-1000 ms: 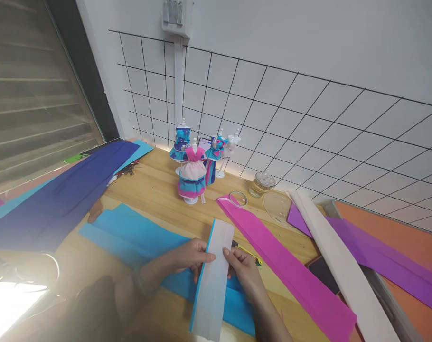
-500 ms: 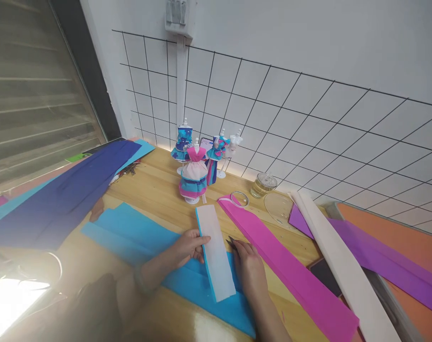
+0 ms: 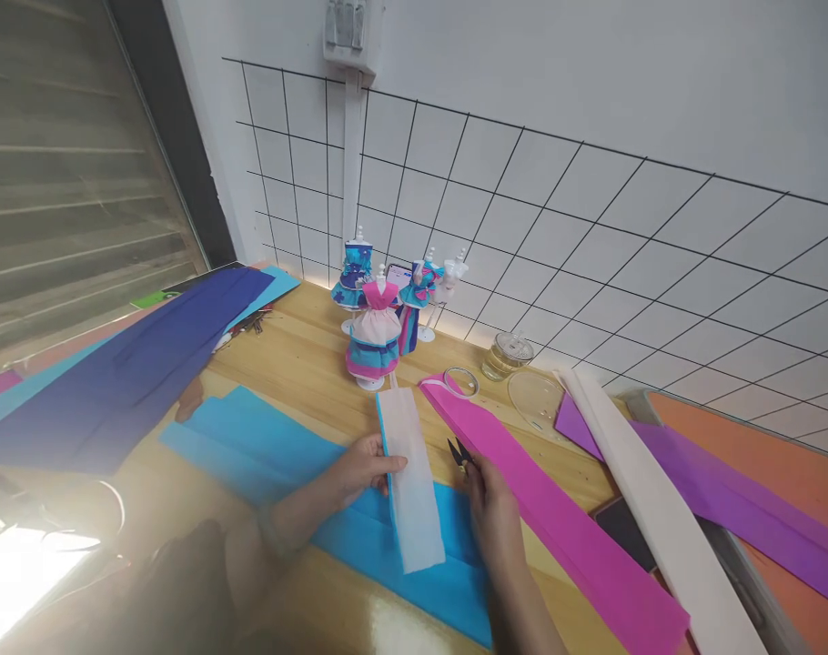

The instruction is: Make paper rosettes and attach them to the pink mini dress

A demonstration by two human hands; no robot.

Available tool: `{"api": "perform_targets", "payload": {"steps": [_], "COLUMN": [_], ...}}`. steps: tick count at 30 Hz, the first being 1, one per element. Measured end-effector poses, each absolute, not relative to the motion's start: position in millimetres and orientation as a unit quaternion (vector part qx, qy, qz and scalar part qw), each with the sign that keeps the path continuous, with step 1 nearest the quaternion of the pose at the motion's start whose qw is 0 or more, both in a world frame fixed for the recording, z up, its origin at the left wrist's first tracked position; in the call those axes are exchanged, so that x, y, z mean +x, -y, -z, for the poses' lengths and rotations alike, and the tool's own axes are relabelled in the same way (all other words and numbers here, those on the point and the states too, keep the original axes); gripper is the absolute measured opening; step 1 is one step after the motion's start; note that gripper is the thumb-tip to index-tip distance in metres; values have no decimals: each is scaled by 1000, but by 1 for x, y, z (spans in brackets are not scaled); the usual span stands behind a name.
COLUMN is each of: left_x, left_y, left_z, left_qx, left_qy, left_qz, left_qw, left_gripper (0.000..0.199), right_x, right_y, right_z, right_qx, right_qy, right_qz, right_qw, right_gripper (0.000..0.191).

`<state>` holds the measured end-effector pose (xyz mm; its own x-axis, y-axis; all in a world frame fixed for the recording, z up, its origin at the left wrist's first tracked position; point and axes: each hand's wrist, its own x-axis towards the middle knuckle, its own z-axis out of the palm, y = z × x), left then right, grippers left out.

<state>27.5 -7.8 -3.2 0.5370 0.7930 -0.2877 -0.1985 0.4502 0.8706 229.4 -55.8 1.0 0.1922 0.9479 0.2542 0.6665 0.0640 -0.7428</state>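
Observation:
Between thumb and fingers, my left hand (image 3: 369,468) grips a pale pinkish-white paper strip (image 3: 415,509) by its left edge, where a thin blue layer shows. The strip is held above a long blue sheet (image 3: 264,437) lying on the table. To its right, my right hand (image 3: 492,505) is closed around small dark thread snips (image 3: 460,452), their blades spread apart and pointing up and left. The snips are clear of the strip. A long magenta folded sheet (image 3: 543,500) lies just right of my right hand.
Several small dress forms in paper dresses, one pink-topped (image 3: 375,337), stand at the back. Further right are a metal ring (image 3: 461,383), a glass jar (image 3: 508,355), a white strip (image 3: 660,509) and a purple strip (image 3: 742,505). Dark blue sheets (image 3: 147,355) lie left.
My right hand has moved a little right, away from the strip, and the snips' blades now show more fully, spread apart. My left hand keeps its grip; the strip has tilted slightly.

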Motion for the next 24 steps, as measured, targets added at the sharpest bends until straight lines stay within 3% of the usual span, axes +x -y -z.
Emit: {"api": "perform_targets", "payload": {"steps": [7, 24], "left_x": [29, 29], "left_y": [11, 10], "left_z": [-2, 1], "left_qx": [462, 463], "left_qy": [-332, -302], "left_qz": [-310, -309], "left_qw": [762, 774], "left_gripper": [42, 41], "right_x": [227, 221], "right_y": [56, 59], "right_z": [0, -14], "right_qx": [-644, -621], "right_qy": [541, 475], "right_qz": [-321, -431], "right_qw": [435, 450], "right_gripper": [34, 39]}}
